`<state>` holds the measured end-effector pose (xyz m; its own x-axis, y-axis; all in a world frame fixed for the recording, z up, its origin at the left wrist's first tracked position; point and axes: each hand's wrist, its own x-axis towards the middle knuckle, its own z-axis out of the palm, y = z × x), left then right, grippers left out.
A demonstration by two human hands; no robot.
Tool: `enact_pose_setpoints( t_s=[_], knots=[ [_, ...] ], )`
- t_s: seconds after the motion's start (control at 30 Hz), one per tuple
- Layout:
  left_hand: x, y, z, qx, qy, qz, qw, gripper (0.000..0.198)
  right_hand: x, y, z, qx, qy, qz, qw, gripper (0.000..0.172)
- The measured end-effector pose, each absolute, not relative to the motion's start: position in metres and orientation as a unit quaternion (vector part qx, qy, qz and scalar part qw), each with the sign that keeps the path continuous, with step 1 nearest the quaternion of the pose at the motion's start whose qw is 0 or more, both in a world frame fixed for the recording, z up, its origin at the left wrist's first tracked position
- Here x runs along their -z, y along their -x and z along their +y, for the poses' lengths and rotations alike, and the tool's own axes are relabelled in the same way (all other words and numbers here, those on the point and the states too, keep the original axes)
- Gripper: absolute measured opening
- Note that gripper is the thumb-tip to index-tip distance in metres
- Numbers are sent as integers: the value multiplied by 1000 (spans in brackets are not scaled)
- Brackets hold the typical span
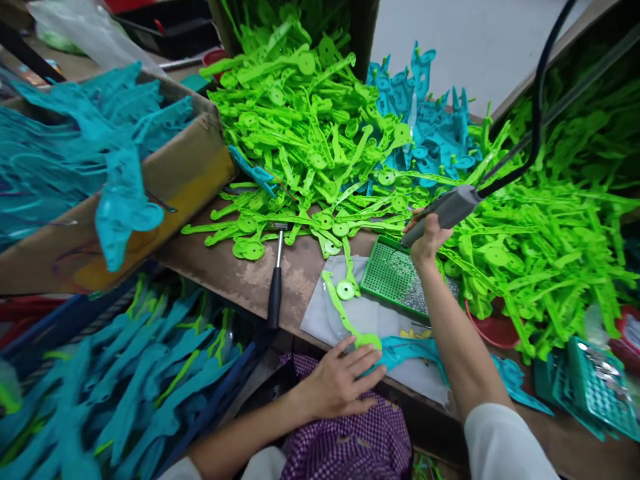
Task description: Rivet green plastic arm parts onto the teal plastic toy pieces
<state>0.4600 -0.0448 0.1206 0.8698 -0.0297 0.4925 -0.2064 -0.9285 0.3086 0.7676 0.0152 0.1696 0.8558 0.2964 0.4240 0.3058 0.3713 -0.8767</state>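
Observation:
My right hand (429,241) is wrapped round a grey electric screwdriver (445,212), its cable running up to the right. The tool's lower end is over a green perforated tray (387,270) holding many small metal screws. My left hand (340,380) lies palm down with fingers stretched and spread, touching a lime-green plastic part (345,313) and the near end of a long blue plastic part (410,350). The green part's round end rests by the blue part's end. Another lime-green part (346,288) lies just beyond on a pale sheet (320,310). My right forearm hides some of the blue part.
A hammer (276,287) lies left of the sheet. Heaped lime-green parts (300,127) and blue parts (425,120) fill the back. A cardboard box (185,167) and blue crate (240,373) hold blue parts at left. At right are a red bowl (500,327) and green baskets (600,387).

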Motion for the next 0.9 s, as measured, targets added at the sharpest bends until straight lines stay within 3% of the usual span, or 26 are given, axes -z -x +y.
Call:
enact_pose_setpoints(
  t_s=[0.17,0.53,0.77,0.9],
  knots=[
    [-111,-465,-41,-240,-955,-64,165,31,-165,-774,18,1,564,-268,781,44],
    [-102,-462,-20,-293,-930,-45,220,32,-169,-772,16,0,573,-267,775,44],
    [-97,-461,-17,-284,-930,-44,230,32,-212,-752,-4,-7,529,-245,813,47],
    [-95,-462,-18,-282,-926,-44,248,30,-223,-695,-20,-87,477,-287,826,56]
  ],
)
